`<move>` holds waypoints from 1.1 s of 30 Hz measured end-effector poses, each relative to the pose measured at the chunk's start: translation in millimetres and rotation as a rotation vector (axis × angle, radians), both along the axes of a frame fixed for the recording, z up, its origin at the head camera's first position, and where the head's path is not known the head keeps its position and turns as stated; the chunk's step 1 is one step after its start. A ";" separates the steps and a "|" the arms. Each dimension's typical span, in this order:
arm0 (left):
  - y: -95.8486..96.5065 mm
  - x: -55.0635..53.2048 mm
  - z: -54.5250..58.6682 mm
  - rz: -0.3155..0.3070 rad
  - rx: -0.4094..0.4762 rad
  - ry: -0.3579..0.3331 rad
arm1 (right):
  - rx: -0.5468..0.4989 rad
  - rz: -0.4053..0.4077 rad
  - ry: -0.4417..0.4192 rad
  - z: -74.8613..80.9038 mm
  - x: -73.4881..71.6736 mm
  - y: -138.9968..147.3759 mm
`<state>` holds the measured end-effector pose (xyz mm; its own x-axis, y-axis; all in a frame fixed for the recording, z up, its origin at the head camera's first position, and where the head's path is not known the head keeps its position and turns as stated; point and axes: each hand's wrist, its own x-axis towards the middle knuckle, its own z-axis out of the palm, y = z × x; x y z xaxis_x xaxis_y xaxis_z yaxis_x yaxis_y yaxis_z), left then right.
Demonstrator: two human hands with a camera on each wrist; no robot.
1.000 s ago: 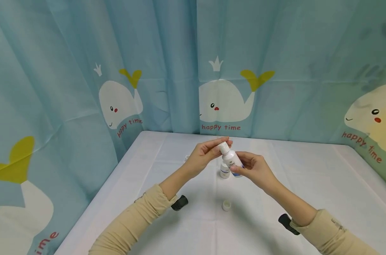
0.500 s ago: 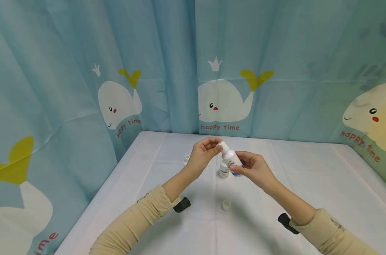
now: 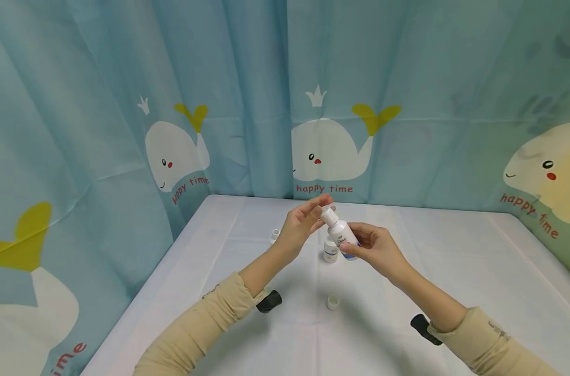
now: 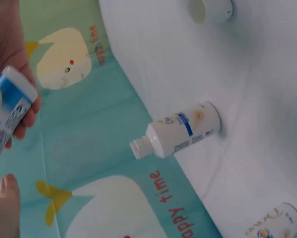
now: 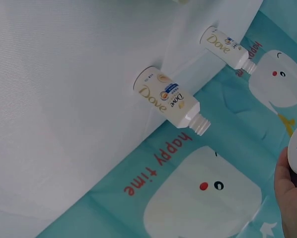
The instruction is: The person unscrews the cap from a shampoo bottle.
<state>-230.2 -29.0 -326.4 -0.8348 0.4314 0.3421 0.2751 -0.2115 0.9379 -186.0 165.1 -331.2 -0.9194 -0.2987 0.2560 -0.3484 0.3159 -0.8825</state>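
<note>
My right hand grips a small white Dove bottle by its lower body, thumb across the front. The bottle is tilted, its white screw cap towards the upper left. Beside that cap is my left hand, fingers stretched out past it and thumb near its side. In the left wrist view, a fingertip extends straight, apart from the bottle's blue-striped body. Below the held bottle stands an uncapped Dove bottle with a bare threaded neck. Another uncapped bottle stands farther left.
A loose white cap lies on the white-covered table, nearer to me than the bottles. Blue whale-print curtains enclose the table's back and sides. Black wrist-camera pieces hang under both forearms.
My left fingers bent in around the cap half a second ago and are now stretched out again, slightly higher. My right hand and the bottle stay nearly in place.
</note>
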 end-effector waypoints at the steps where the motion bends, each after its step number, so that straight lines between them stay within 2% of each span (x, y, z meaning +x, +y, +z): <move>1: -3.4 -0.7 1.0 -0.028 -0.003 0.017 | 0.002 0.000 -0.001 -0.1 0.1 0.3; 4: -16.1 -3.5 4.6 -0.104 -0.018 0.092 | -0.001 0.003 -0.002 -0.5 0.0 0.4; 6: -24.1 -4.7 7.5 -0.131 -0.043 0.164 | -0.005 0.007 -0.008 -1.1 -0.4 0.4; 12: -27.7 -4.1 15.2 -0.090 -0.185 0.336 | -0.016 0.020 -0.027 -2.6 -1.1 1.3; 17: -22.5 -7.7 16.4 -0.091 -0.256 0.410 | -0.008 0.017 -0.023 -3.5 -2.3 2.4; 25: -16.9 -10.3 18.8 -0.053 -0.274 0.382 | 0.007 0.020 -0.014 -4.0 -2.4 5.5; 33: -19.4 -11.6 22.1 -0.018 -0.287 0.367 | 0.002 0.015 -0.020 -3.8 -1.9 8.2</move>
